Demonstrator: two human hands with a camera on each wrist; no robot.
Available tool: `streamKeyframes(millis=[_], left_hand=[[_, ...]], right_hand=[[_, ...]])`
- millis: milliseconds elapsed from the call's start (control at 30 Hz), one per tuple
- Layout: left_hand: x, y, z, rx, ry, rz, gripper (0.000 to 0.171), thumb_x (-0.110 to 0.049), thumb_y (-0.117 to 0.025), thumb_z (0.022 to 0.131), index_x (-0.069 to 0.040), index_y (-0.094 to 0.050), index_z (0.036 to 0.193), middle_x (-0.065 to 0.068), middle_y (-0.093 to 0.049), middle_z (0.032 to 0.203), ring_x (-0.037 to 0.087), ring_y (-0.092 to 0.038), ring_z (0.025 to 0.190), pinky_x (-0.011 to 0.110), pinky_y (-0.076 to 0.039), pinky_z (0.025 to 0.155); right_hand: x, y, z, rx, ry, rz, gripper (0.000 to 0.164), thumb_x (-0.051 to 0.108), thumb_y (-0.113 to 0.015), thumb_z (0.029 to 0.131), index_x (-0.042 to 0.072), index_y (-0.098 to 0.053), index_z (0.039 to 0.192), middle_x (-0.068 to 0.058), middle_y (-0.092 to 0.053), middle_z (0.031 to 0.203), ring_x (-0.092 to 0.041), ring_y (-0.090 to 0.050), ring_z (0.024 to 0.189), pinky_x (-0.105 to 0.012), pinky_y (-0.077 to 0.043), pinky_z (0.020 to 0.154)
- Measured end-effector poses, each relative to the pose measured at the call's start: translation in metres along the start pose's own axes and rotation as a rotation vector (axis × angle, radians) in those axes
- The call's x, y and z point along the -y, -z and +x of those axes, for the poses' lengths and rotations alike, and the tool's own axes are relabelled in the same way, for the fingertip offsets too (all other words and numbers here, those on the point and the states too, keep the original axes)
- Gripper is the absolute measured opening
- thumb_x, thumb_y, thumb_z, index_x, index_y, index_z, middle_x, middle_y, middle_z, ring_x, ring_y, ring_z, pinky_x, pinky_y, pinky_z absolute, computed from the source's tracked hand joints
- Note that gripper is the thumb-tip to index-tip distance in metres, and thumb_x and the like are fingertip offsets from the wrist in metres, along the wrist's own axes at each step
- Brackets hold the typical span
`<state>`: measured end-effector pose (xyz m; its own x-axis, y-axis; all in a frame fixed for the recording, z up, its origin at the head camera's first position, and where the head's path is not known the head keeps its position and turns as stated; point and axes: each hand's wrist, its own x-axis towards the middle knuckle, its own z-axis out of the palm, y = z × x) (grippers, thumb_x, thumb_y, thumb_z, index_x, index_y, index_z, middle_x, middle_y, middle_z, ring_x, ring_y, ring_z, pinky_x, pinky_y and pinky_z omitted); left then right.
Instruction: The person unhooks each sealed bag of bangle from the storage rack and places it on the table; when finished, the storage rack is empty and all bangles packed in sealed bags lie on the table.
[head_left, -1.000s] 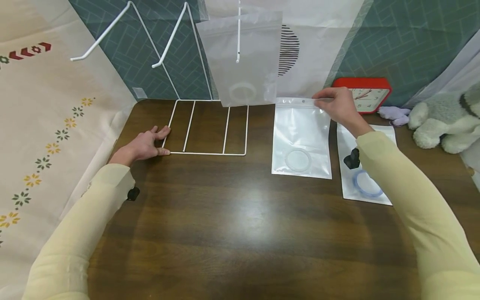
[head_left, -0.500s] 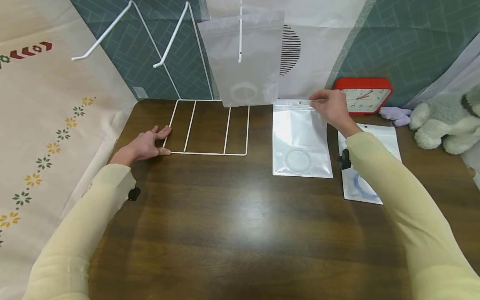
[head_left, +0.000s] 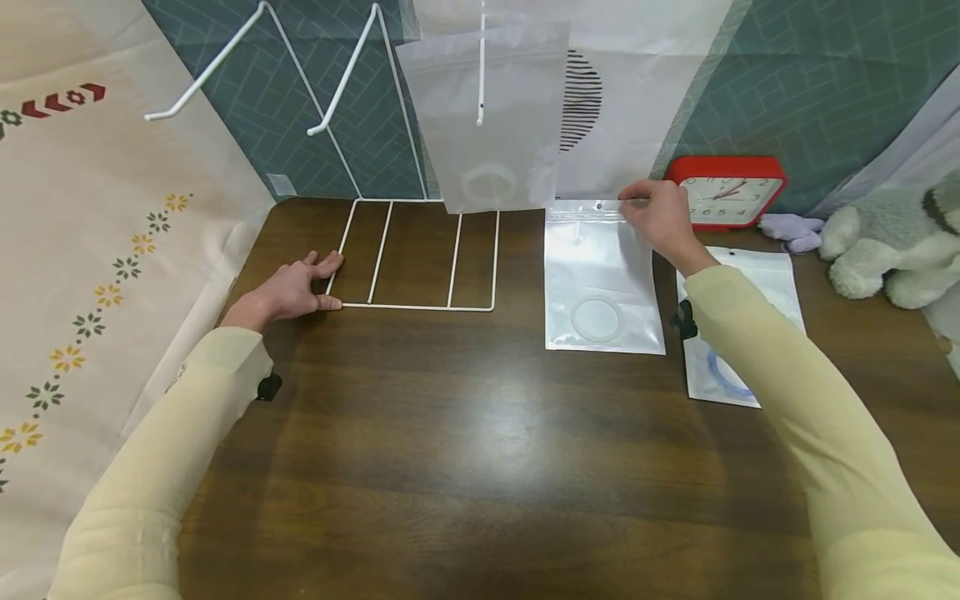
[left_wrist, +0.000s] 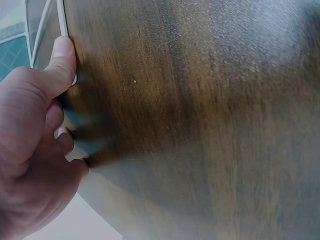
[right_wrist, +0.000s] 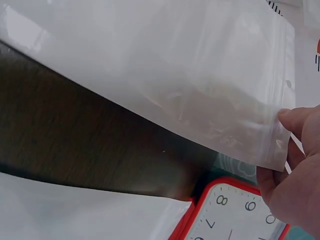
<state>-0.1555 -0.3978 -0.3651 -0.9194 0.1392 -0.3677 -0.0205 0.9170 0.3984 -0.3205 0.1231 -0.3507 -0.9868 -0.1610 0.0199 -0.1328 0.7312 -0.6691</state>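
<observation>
My right hand (head_left: 663, 218) pinches the top right corner of a white zip-lock pouch (head_left: 603, 271) with a ring visible low on its front. In the right wrist view, the thumb lies on the near face of the pouch (right_wrist: 200, 85) and fingers are behind it. My left hand (head_left: 288, 289) rests at the left end of a white wire rack's base (head_left: 416, 307). Seen from the left wrist, its thumb presses on the wire (left_wrist: 62, 20) near a corner, while the other fingers touch the table. Another pouch (head_left: 487, 108) hangs at the rack's right-hand hook (head_left: 481, 75).
A pouch with a blue ring (head_left: 705, 379) lies at right, partly under my right forearm. Behind it stand a red clock (head_left: 726, 192), a small purple plush (head_left: 791, 231) and a grey plush toy (head_left: 877, 242). Two bare hooks (head_left: 217, 58) jut forward at upper left.
My right hand has shifted slightly left with the pouch's top edge, covering more of the blue-ring pouch with the forearm. The left hand has stayed on the rack base.
</observation>
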Motion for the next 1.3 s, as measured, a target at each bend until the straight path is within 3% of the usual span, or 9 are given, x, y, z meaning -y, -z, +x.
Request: streamKeyframes(millis=[233,467,567,767,933,1167,1300], left_hand=[[0.001,-0.001,0.000,0.002,0.005,-0.007,0.089,-0.024,-0.075,0.091,-0.006,-0.019,0.157,0.034,-0.009,0.157,0.057,-0.005,0.143,0.069,-0.010,0.110],[0.002,0.000,0.000,0.003,-0.003,-0.005,0.089,-0.027,-0.075,0.091,-0.006,-0.020,0.157,0.033,-0.011,0.157,0.059,-0.005,0.142,0.070,-0.009,0.110],[0.001,0.000,0.000,0.002,-0.006,-0.005,0.089,-0.026,-0.075,0.091,-0.005,-0.020,0.157,0.034,-0.010,0.157,0.059,-0.005,0.142,0.070,-0.010,0.110],[0.002,0.000,-0.001,0.011,-0.013,-0.005,0.090,-0.028,-0.075,0.091,-0.005,-0.018,0.157,0.036,-0.009,0.156,0.059,-0.005,0.141,0.071,-0.008,0.109],[0.004,-0.001,-0.002,0.007,-0.018,-0.002,0.090,-0.028,-0.076,0.091,-0.004,-0.019,0.157,0.038,-0.009,0.155,0.060,-0.006,0.141,0.071,-0.008,0.109],[0.004,-0.002,-0.002,0.009,-0.010,-0.014,0.090,-0.028,-0.075,0.091,-0.006,-0.018,0.157,0.040,-0.006,0.155,0.063,-0.005,0.139,0.072,-0.008,0.109],[0.003,-0.001,-0.002,0.005,-0.013,-0.016,0.089,-0.027,-0.075,0.091,-0.005,-0.019,0.157,0.039,-0.006,0.156,0.060,-0.005,0.141,0.072,-0.008,0.109]], right_hand=[[0.001,0.000,-0.002,-0.010,0.025,-0.078,0.032,0.014,-0.057,0.100,-0.001,-0.067,0.127,-0.022,-0.064,0.125,-0.037,-0.051,0.116,-0.048,-0.048,0.092],[0.007,0.007,-0.009,-0.126,0.241,-0.295,0.027,0.006,-0.064,0.096,-0.006,-0.069,0.119,-0.024,-0.063,0.127,-0.042,-0.051,0.118,-0.051,-0.041,0.100],[0.012,0.014,-0.012,-0.167,0.279,-0.294,0.025,0.006,-0.062,0.097,-0.006,-0.070,0.118,-0.023,-0.063,0.128,-0.041,-0.052,0.119,-0.051,-0.042,0.101],[0.022,0.027,-0.021,-0.168,0.271,-0.186,0.029,0.012,-0.058,0.099,-0.004,-0.069,0.121,-0.022,-0.066,0.121,-0.039,-0.053,0.110,-0.051,-0.047,0.092],[0.037,0.031,-0.024,-0.136,0.332,-0.084,0.030,0.013,-0.057,0.100,-0.003,-0.069,0.121,-0.020,-0.068,0.119,-0.035,-0.061,0.104,-0.048,-0.052,0.090],[0.074,0.038,-0.028,-0.046,0.331,0.116,0.032,0.021,-0.059,0.100,0.005,-0.068,0.126,-0.009,-0.069,0.121,-0.020,-0.064,0.097,-0.025,-0.052,0.082],[0.101,0.044,-0.027,-0.032,0.358,0.266,0.031,0.019,-0.062,0.099,0.005,-0.067,0.126,-0.009,-0.068,0.118,-0.014,-0.065,0.093,-0.022,-0.053,0.079]])
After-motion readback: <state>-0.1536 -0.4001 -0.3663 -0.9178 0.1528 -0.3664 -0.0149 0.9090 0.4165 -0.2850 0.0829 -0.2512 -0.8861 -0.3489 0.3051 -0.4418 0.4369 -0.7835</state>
